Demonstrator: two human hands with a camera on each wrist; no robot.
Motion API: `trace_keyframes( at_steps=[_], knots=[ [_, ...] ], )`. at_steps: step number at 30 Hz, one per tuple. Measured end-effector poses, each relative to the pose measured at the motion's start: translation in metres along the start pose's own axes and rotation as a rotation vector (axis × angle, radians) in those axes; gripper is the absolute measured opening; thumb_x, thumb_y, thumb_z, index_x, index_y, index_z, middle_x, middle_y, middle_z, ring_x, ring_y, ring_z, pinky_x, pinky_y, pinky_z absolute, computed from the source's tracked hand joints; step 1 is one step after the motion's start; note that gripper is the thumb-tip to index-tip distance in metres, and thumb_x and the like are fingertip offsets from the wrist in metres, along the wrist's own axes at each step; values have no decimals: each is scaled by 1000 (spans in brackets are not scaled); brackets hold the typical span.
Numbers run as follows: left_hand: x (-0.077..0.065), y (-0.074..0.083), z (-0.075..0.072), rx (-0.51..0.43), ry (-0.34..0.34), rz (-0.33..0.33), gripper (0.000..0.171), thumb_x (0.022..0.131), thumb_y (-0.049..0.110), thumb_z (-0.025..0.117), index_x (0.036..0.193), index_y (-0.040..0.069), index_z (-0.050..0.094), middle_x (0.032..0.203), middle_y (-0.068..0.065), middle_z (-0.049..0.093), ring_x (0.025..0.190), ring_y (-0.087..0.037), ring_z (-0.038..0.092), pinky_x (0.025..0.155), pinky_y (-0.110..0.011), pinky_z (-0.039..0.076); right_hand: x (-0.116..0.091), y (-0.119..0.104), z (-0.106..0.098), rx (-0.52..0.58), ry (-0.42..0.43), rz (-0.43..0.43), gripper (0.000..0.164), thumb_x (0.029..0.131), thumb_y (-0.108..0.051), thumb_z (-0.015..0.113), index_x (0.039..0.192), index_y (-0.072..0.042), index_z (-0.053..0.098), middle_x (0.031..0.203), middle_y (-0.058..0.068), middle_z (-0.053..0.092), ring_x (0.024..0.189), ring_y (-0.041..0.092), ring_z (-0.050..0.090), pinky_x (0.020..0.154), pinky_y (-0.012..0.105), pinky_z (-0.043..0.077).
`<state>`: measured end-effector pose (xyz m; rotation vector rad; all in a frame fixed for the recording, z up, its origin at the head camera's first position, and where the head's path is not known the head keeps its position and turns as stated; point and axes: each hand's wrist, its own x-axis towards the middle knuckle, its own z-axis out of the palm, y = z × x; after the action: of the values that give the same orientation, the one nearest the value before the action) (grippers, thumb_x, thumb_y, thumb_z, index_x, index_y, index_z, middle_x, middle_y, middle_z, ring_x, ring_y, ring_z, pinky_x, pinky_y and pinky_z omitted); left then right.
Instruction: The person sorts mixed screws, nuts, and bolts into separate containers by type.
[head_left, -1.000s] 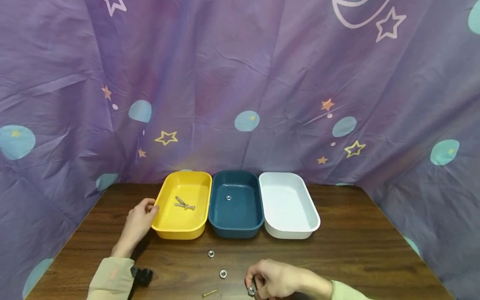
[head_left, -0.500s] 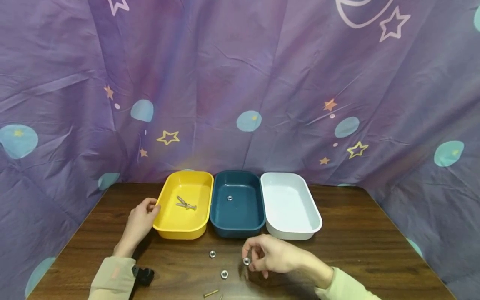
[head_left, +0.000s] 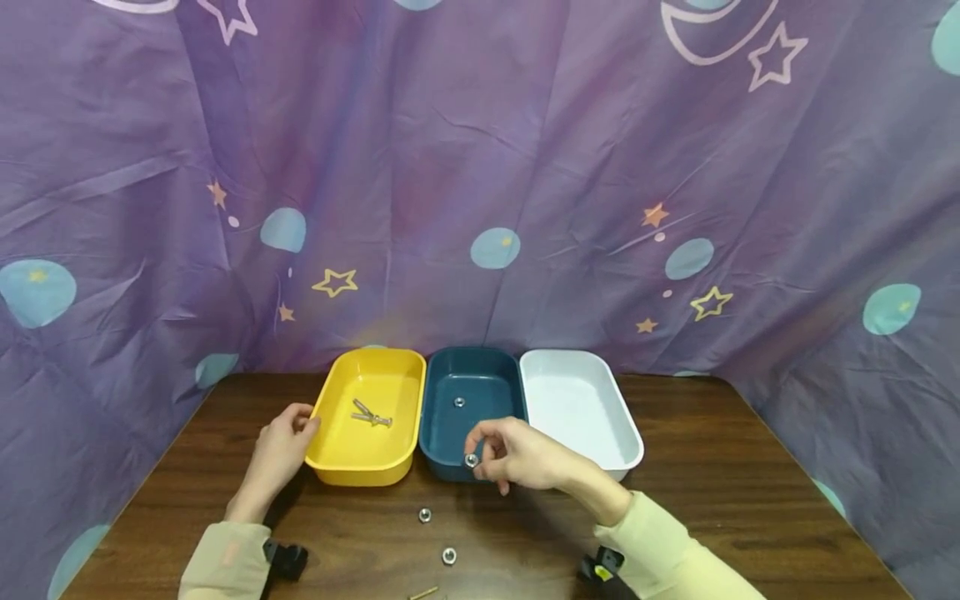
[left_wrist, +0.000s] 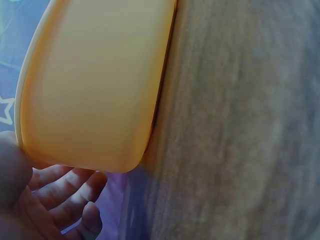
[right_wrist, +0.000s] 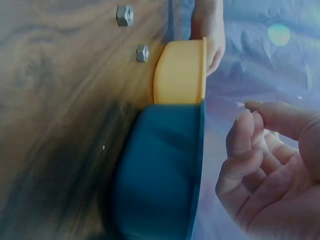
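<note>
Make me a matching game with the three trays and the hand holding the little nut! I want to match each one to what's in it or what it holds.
Things:
1. yellow tray
2. dark blue tray
3. white tray
4. right hand

States:
A. pinches a nut
B. nothing visible inside
C. holds bolts
D. one nut lying inside

Pairs: 1-C, 2-D, 3-B, 4-A

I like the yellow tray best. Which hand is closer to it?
Left. The left hand touches the yellow tray's left edge. The right hand holds a nut over the blue tray.
</note>
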<state>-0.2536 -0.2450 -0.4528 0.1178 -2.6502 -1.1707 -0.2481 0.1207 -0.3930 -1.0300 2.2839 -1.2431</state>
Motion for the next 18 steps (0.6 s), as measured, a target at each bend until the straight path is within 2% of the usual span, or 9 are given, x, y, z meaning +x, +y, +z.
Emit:
trace_keyframes(
  at_steps=[4,11,18],
  knots=[
    [-1,0,-1,-3,2,0,33,99,19,54,122,-4,57,104,-21,66,88,-30,63,72,-40,49,13,2,-1,-21,51,-3,20,84,6,65,100,-6,61,65,19,60,48,31,59,52,36,50],
    [-4,0,-1,-9,-7,-24,34,100,19,53,123,-5,56,106,-23,65,90,-30,63,75,-42,50,34,9,-2,-49,99,-6,19,83,4,68,98,-4,61,58,3,55,44,18,56,54,27,47],
    [-1,1,-1,-12,-7,-25,34,99,19,53,123,-4,56,107,-24,65,92,-32,63,77,-44,49,52,19,-4,-94,150,55,18,82,4,68,97,-4,62,58,1,55,41,13,49,45,26,43]
  ],
)
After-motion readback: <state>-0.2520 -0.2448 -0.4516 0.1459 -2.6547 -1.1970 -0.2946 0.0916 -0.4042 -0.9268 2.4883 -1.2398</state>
